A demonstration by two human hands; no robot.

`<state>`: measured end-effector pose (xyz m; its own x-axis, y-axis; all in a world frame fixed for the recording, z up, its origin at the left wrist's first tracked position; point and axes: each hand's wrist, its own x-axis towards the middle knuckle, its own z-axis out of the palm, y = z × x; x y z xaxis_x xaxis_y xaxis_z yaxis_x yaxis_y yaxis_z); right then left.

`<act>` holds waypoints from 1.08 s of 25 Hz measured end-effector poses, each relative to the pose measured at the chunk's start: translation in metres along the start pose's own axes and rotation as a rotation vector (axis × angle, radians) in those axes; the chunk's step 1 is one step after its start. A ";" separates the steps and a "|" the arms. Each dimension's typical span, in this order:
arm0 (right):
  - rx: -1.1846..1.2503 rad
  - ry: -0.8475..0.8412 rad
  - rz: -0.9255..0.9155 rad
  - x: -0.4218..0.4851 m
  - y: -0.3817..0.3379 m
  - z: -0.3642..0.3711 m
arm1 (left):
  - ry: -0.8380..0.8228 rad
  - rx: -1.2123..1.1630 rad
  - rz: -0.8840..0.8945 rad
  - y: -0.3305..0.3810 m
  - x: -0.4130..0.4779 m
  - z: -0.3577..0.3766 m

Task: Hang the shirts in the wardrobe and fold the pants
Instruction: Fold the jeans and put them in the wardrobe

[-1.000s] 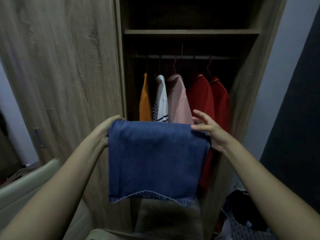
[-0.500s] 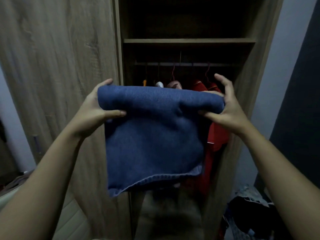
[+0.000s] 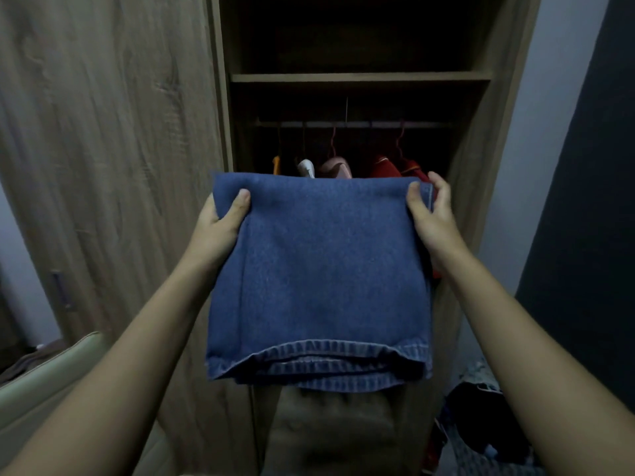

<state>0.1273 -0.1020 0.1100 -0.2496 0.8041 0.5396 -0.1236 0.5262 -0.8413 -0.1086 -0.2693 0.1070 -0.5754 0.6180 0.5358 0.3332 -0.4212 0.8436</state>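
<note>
Folded blue jeans (image 3: 319, 280) are held up flat in front of the open wardrobe (image 3: 357, 77). My left hand (image 3: 220, 221) grips the upper left corner with the thumb on top. My right hand (image 3: 429, 214) grips the upper right corner, fingers behind the cloth. The hems face me at the lower edge. Behind the jeans, several shirts (image 3: 385, 166) in orange, white, pink and red hang from the rail (image 3: 357, 124); only their shoulders show.
The wardrobe's wooden door (image 3: 103, 149) stands at the left. A shelf (image 3: 360, 77) runs above the rail. A pale cushioned seat (image 3: 41, 389) is at the lower left. Dark clothes (image 3: 481, 434) lie on the floor at the lower right.
The hanging half of the jeans has been brought up, so they are now a flatter, thicker fold. Both hands have shifted their hold to the top corners.
</note>
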 end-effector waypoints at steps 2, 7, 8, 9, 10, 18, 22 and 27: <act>0.109 -0.236 0.266 -0.023 0.033 0.000 | 0.042 -0.055 -0.116 -0.015 0.000 -0.002; 0.156 -0.282 0.332 -0.069 0.099 0.006 | -0.010 0.091 -0.434 -0.041 0.004 -0.002; 0.159 -0.215 0.286 -0.063 0.095 0.006 | -0.035 0.073 -0.527 -0.032 0.009 0.001; 0.179 -0.176 0.241 -0.054 0.087 0.005 | -0.078 0.001 -0.599 -0.021 0.017 0.002; 0.216 -0.144 0.216 -0.045 0.078 0.004 | -0.127 -0.082 -0.626 -0.011 0.026 0.000; 0.282 -0.105 0.204 -0.014 0.056 -0.030 | -0.257 -0.051 -0.442 -0.032 -0.016 0.024; 0.075 -0.477 0.007 -0.034 0.053 -0.052 | -0.002 -0.213 -0.304 -0.046 -0.019 0.035; 0.038 -0.175 -0.135 -0.021 0.057 -0.024 | -0.109 0.019 -0.194 -0.042 0.001 0.036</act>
<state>0.1483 -0.0824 0.0510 -0.3911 0.6651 0.6361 -0.2028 0.6119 -0.7645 -0.0966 -0.2271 0.0736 -0.5462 0.7550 0.3629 0.2384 -0.2752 0.9314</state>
